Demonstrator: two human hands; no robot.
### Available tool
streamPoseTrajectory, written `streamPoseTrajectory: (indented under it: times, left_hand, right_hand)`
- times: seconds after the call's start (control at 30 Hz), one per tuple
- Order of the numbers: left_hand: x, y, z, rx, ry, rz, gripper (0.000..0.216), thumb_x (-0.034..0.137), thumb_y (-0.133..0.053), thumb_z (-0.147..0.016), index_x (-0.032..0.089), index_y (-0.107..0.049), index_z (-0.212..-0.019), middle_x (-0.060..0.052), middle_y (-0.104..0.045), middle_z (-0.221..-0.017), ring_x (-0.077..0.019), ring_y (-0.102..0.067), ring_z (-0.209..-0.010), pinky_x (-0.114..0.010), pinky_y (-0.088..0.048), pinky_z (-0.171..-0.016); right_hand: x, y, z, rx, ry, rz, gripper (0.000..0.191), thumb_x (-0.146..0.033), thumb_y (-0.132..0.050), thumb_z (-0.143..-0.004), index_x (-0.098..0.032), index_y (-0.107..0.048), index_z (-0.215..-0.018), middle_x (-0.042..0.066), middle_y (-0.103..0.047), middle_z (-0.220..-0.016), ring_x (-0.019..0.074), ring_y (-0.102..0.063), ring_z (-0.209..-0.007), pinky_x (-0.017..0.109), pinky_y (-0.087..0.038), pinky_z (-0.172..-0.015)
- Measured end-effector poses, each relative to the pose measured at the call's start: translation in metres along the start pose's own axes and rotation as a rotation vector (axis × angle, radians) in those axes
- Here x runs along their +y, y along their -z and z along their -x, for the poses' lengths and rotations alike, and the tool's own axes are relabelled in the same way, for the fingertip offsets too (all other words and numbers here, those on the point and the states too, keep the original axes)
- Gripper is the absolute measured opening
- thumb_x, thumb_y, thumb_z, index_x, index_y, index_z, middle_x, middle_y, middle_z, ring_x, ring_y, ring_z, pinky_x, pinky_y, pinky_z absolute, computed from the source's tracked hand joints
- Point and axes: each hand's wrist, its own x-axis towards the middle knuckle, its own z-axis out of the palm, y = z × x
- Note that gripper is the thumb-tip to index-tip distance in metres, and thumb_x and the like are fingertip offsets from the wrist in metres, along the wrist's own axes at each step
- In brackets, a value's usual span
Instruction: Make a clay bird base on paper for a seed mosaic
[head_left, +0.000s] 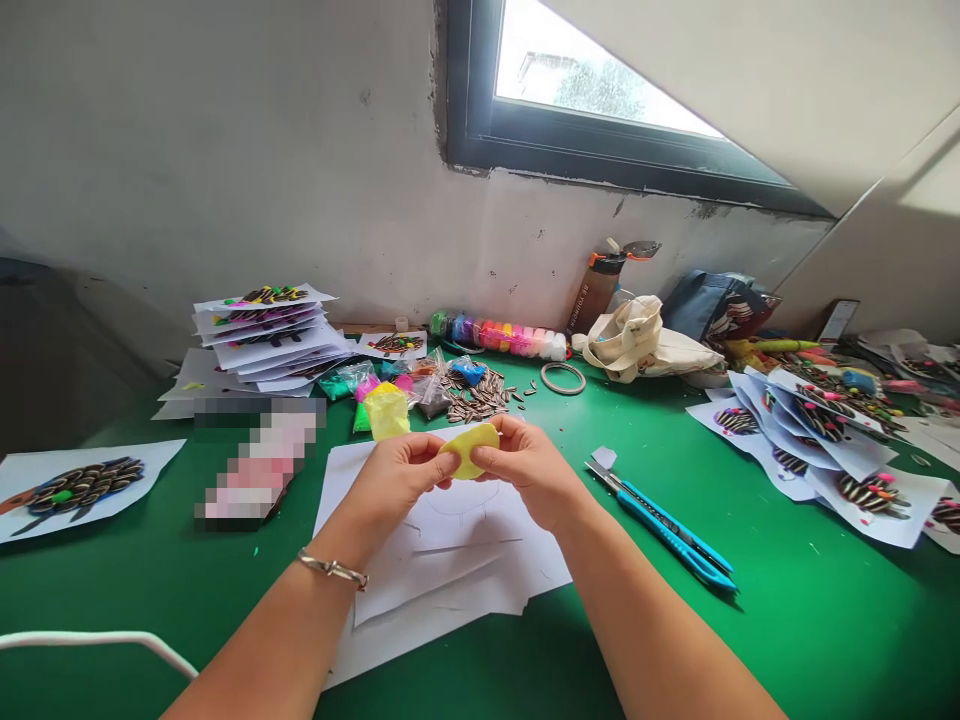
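Note:
Between my two hands is a flattened piece of yellow modelling clay (474, 440), held above white paper sheets (480, 590) with faint drawn lines. My left hand (409, 468) pinches its left side with thumb and fingers. On the other side my right hand (529, 470) grips it in the same way, thumb in front. Just behind my left hand lies an opened yellow clay packet (387, 410). Sunflower seeds (480, 395) are heaped a little farther back.
A blue utility knife (664, 530) lies right of the paper. Stacked seed pictures (270, 335) stand back left, with more pictures (817, 430) at right. A bottle (595, 292), cloth bag (637, 345), tape ring (562, 378) and clay pots (510, 337) line the wall. A white cable (97, 638) crosses front left.

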Motion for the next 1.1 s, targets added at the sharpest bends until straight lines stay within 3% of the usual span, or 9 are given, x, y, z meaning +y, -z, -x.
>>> streamPoseTrajectory:
  times: [0.1,0.4,0.6,0.77,0.87,1.1]
  left_hand:
    - [0.002,-0.001,0.001,0.015,-0.014,-0.017,0.041,0.055,-0.073,-0.067,0.016,-0.068,-0.076,0.0,-0.063,-0.067,-0.0157,-0.055,-0.066,-0.028,-0.041,-0.065]
    - [0.001,-0.003,0.005,-0.009,-0.065,-0.093,0.039,0.055,-0.066,-0.074,0.016,-0.065,-0.074,-0.001,-0.062,-0.066,-0.0164,-0.057,-0.066,-0.027,-0.042,-0.063]
    - [-0.002,-0.003,0.003,-0.079,-0.083,-0.106,0.04,0.051,-0.065,-0.077,0.017,-0.066,-0.097,-0.004,-0.067,-0.082,-0.0181,-0.058,-0.074,-0.027,-0.041,-0.063]
    - [-0.003,-0.002,0.002,-0.053,-0.037,-0.099,0.036,0.052,-0.063,-0.076,0.015,-0.066,-0.074,-0.004,-0.063,-0.069,-0.0177,-0.057,-0.067,-0.028,-0.042,-0.063]
    - [-0.003,-0.003,0.003,-0.06,-0.007,-0.078,0.032,0.048,-0.064,-0.075,0.016,-0.066,-0.072,-0.003,-0.063,-0.068,-0.0174,-0.057,-0.066,-0.029,-0.043,-0.063]
    - [0.002,-0.01,0.008,-0.103,0.023,-0.052,0.023,0.038,-0.066,-0.073,0.016,-0.063,-0.064,-0.002,-0.062,-0.063,-0.0153,-0.056,-0.061,-0.027,-0.042,-0.06]
  right_hand:
    - [0.0,0.0,0.0,-0.051,-0.019,-0.025,0.038,-0.029,-0.079,-0.063,-0.02,-0.057,-0.093,0.0,-0.067,-0.082,0.0161,-0.062,-0.074,0.03,-0.046,-0.067]
    - [-0.002,0.0,0.001,-0.036,0.016,0.015,0.025,-0.027,-0.076,-0.063,-0.017,-0.061,-0.079,-0.001,-0.064,-0.073,0.0138,-0.057,-0.068,0.028,-0.043,-0.064]
    - [-0.005,-0.001,0.002,-0.038,0.015,0.03,0.023,-0.025,-0.077,-0.064,-0.017,-0.065,-0.082,0.0,-0.065,-0.075,0.0137,-0.058,-0.07,0.027,-0.043,-0.064]
    - [-0.006,0.002,0.003,-0.083,0.022,0.061,0.024,-0.032,-0.077,-0.067,-0.016,-0.067,-0.081,0.002,-0.067,-0.077,0.0154,-0.06,-0.071,0.029,-0.046,-0.066]
    - [-0.006,0.006,0.003,-0.126,0.012,0.121,0.028,-0.039,-0.075,-0.07,-0.016,-0.069,-0.084,0.004,-0.066,-0.076,0.0159,-0.06,-0.071,0.03,-0.047,-0.067]
    - [-0.007,0.011,0.003,-0.088,0.014,0.203,0.026,-0.042,-0.073,-0.072,-0.017,-0.07,-0.082,0.001,-0.062,-0.074,0.0145,-0.055,-0.069,0.026,-0.041,-0.062]
